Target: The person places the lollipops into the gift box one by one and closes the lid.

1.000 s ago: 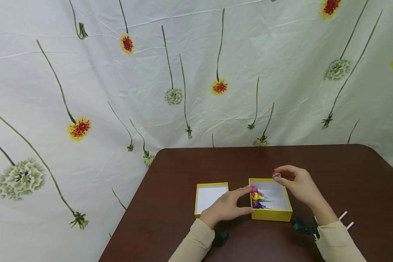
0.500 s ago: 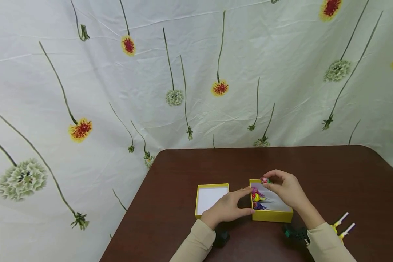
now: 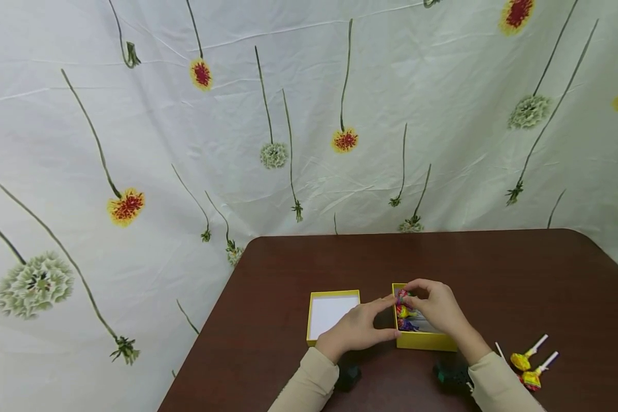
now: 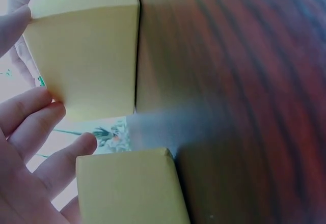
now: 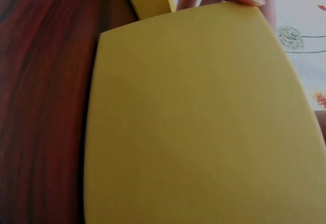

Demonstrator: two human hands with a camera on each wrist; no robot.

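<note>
My right hand (image 3: 438, 306) pinches a red wrapped lollipop (image 3: 404, 294) inside a yellow box (image 3: 426, 342), by its far left corner. A yellow-wrapped lollipop (image 3: 404, 312) and a purple-blue one (image 3: 407, 325) lie along the box's left wall, sticks toward the right. My left hand (image 3: 357, 327) is spread at that wall, thumb at the near corner and fingertips on the rim. In the left wrist view, its fingers (image 4: 38, 119) touch the top edge of the box (image 4: 84, 61). The right wrist view is mostly the box's outer wall (image 5: 193, 122), which hides the right fingertips.
Left of the box, partly behind my left hand, lies the yellow lid (image 3: 333, 312), white inside facing up. Yellow lollipops (image 3: 531, 379) and a red one lie beside my right sleeve on the brown table (image 3: 494, 269). A flowered cloth (image 3: 309, 114) hangs behind.
My right hand has carried the red lollipop from the box's far right corner leftward and down into the box. The left hand has stayed at the left wall.
</note>
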